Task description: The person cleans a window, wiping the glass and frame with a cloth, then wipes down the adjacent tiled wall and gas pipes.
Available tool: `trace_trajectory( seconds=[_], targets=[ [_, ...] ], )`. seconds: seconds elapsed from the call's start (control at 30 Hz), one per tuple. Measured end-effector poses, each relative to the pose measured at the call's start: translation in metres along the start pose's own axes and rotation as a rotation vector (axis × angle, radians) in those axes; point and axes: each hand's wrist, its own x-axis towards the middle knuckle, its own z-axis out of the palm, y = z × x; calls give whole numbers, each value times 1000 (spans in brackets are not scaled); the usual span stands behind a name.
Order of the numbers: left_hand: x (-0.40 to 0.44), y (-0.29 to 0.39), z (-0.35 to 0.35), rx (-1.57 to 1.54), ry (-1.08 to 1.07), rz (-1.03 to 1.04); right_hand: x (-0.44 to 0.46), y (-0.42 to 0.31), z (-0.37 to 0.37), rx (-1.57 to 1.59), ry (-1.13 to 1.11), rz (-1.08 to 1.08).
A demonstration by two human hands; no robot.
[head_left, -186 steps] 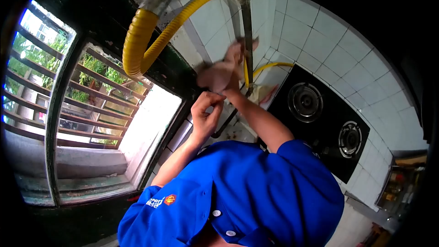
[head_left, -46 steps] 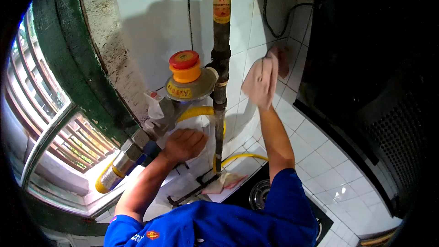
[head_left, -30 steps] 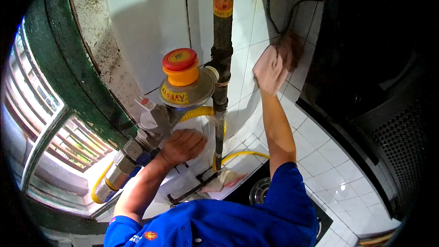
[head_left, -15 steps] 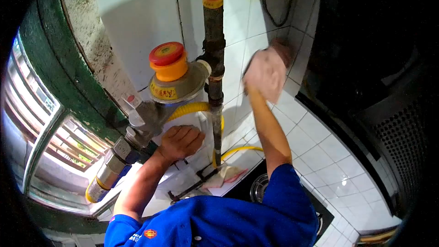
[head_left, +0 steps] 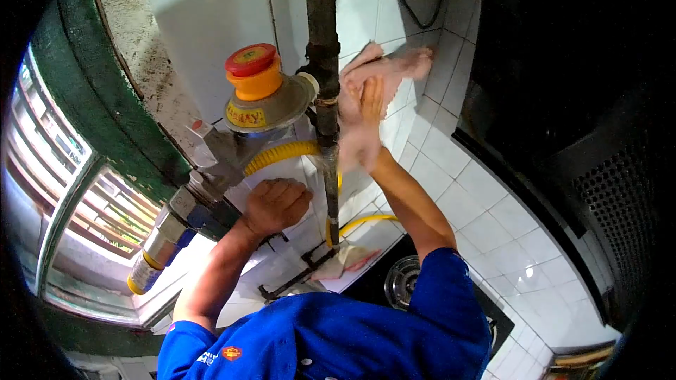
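My right hand [head_left: 370, 95] holds a pink cloth [head_left: 396, 67] against the white tiled wall [head_left: 362, 0], just right of a dark vertical pipe [head_left: 323, 35]. The cloth spreads beyond the fingers and its outer end is blurred. Below a grey gas regulator [head_left: 271, 105] with a red and orange cap, my left hand [head_left: 278, 204] is closed, knuckles up. Its fingertips are turned away, so I cannot make out what is in them. A yellow corrugated hose [head_left: 282, 155] curves just above that hand.
On the left, a metal valve fitting [head_left: 160, 238] lies before a green-framed barred window [head_left: 70, 214]. A black range hood [head_left: 535, 119] takes up the right. Below are a gas stove [head_left: 403, 281], a crumpled rag [head_left: 345, 263] and a thin yellow hose [head_left: 366, 220]. A black cable [head_left: 438, 7] hangs upper right.
My right hand and the pink cloth have moved left across the tiles, close to the vertical pipe. The cloth is more spread out. My left hand keeps its place by the fittings.
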Motion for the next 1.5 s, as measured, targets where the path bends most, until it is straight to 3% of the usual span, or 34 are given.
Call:
trace_trajectory(
  seconds=[0.03, 0.07, 0.1, 0.17, 0.2, 0.27, 0.33, 0.43, 0.47, 0.57, 0.63, 0.67, 0.77, 0.9, 1.0, 1.07, 1.13, 1.23, 1.27, 1.37, 1.43, 1.5],
  targets=[
    [5, 1, -2, -4, 1, 3, 4, 3, -24, 447, 31, 4],
    [13, 1, -8, 21, 77, 31, -1, 13, -3, 444, 30, 5],
    [18, 1, -11, 46, 152, 55, -7, 24, 34, 793, 69, 310],
    [18, 2, -13, 30, 145, 50, 0, 46, 59, 1196, 26, 848],
    [18, 1, -13, 24, 148, 44, -1, 53, 70, 1136, 57, 937],
    [13, 1, -10, -12, 121, 34, -17, 42, 61, 826, 42, 833],
    [17, -3, -8, -36, 112, 26, -23, 19, 25, 600, 22, 520],
    [20, -1, -13, 8, 127, 51, -24, -7, -22, 601, -8, 134],
    [20, -1, -13, 20, 148, 58, -23, 0, -9, 599, -30, 145],
    [15, 1, -10, 44, 139, 54, -22, 46, 57, 850, -182, 512],
    [11, 2, -9, 58, 115, 48, -42, 73, 88, 920, -346, 627],
    [9, 2, -9, 38, 70, 31, -60, 70, 88, 790, -355, 567],
    [13, 3, -9, 10, 77, 20, -78, 23, 39, 46, 15, 440],
    [18, 2, -7, 33, 207, 66, -39, -6, -58, 935, -63, 414],
    [17, 3, -10, 33, 145, 48, -90, -25, 23, 1077, -419, 629],
    [17, 4, -11, 49, 154, 45, -28, 6, 10, 1264, 0, 1024],
    [18, 4, -13, 66, 169, 40, -38, 24, 38, 1009, 303, 994],
    [20, 4, -12, 50, 162, 39, -87, 12, 51, 670, 174, 1006],
    [19, 3, -11, 47, 153, 35, -66, 1, 12, 620, 194, 1035],
    [17, 3, -10, 42, 148, 37, -82, -27, -24, 1317, 170, 928],
    [16, 4, -11, 37, 146, 51, -71, -31, -53, 866, -154, 348],
    [17, 3, -11, 39, 169, 59, -37, -18, -48, 849, -252, 193]
  ],
)
